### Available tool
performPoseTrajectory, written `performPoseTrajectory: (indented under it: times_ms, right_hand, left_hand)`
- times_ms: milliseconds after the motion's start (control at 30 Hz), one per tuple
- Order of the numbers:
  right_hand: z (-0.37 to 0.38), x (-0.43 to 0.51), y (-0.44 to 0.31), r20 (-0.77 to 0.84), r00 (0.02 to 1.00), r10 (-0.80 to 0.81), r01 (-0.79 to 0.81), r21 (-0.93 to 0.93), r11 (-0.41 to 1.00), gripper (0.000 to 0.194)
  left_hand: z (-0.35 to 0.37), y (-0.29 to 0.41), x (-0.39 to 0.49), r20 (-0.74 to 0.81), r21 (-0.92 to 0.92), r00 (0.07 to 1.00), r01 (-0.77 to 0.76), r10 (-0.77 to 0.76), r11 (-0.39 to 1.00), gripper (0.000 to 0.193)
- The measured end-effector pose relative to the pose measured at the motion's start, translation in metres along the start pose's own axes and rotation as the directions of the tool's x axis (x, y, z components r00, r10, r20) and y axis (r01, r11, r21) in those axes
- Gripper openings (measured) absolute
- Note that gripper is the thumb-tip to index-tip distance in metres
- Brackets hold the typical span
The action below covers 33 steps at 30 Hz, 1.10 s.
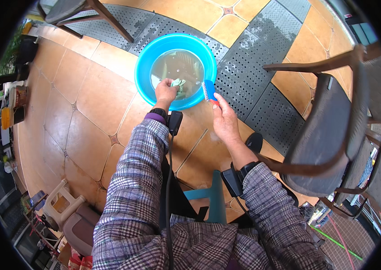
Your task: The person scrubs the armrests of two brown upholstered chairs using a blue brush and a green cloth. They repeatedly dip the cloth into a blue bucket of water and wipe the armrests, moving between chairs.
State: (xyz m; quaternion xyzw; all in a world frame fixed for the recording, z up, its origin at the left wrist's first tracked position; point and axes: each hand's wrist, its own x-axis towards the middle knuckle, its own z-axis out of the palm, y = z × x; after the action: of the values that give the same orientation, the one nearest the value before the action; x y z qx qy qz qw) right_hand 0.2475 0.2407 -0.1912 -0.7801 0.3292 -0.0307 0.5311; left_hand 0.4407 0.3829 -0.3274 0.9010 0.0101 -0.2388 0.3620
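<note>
In front of me a blue plastic basin (pixel 145 57) stands on the floor, part full of cloudy water (pixel 173 62). My left hand (pixel 166 91) is over the near part of the basin, gripping a wet pale green cloth (pixel 178 83); its lower end appears to hang into the water. My right hand (pixel 225 118) grasps the red handle of a scrub brush (pixel 209 90) with a blue back and pale bristles. The brush is at the basin's right rim, bristles facing left. Whether it touches the rim I cannot tell.
Perforated grey mats (pixel 244 81) run beside and behind the basin over orange tiles (pixel 92 131). A wooden armchair with a dark seat (pixel 318 135) stands close on my right; another chair (pixel 65 13) is at the far left. A teal plastic stool (pixel 216 199) is beneath me. Cables (pixel 168 189) hang from both wrists.
</note>
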Motion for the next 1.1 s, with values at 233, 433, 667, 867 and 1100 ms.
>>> performPoseTrajectory:
  times_ms: [233,433,667,867,1100]
  right_hand:
    - [0.055,0.068,0.041,0.020,0.979,0.204,-0.205,0.038,0.978,0.042]
    - [0.075,0.090,0.071,0.063,0.985,0.159,-0.160,0.014,0.987,0.040]
    - [0.064,0.085,0.062,0.085,0.963,0.254,-0.264,0.136,0.955,0.040]
    - [0.034,0.076,-0.017,0.356,0.854,0.380,-0.520,0.622,0.586,0.044]
    - [-0.074,0.010,-0.148,0.357,0.924,0.139,-0.380,0.806,0.453,0.043]
  left_hand:
    - [0.050,-0.029,0.072,-0.029,0.299,0.988,-0.137,0.152,0.944,0.026]
    - [0.078,-0.050,0.086,0.137,0.641,0.867,-0.447,0.479,0.624,0.025]
    - [0.046,-0.023,0.076,0.110,0.044,0.989,-0.100,0.095,0.994,0.020]
    - [-0.046,0.082,0.000,0.309,-0.617,0.935,0.057,0.175,0.785,0.038]
    - [-0.127,0.243,-0.094,0.118,-0.695,0.848,-0.301,0.516,0.653,0.035]
